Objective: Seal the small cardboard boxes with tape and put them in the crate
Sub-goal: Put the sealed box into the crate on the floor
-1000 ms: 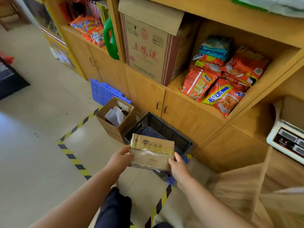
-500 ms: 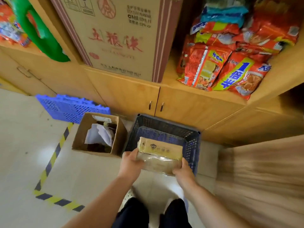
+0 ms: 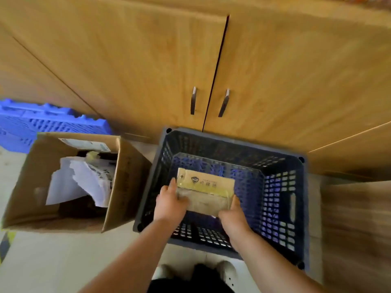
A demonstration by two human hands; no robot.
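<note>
A small flat cardboard box (image 3: pixel 206 190) with a dark logo and shiny tape over its near half is held inside the dark slatted plastic crate (image 3: pixel 281 208) on the floor. My left hand (image 3: pixel 170 203) grips the box's left end, fingers curled over its edge. My right hand (image 3: pixel 234 215) grips its right near corner. Both forearms reach down over the crate's near rim. The box hangs low in the crate; whether it touches the bottom is hidden.
An open brown carton (image 3: pixel 118 187) with crumpled white paper stands left of the crate. A blue plastic pallet (image 3: pixel 42 123) leans behind it. Wooden cabinet doors (image 3: pixel 148 70) with two metal handles rise just behind the crate. A wooden panel (image 3: pixel 357 229) stands at right.
I have stepped up to the crate and bent over it. Both hands have lowered the box from above the near rim down inside the crate.
</note>
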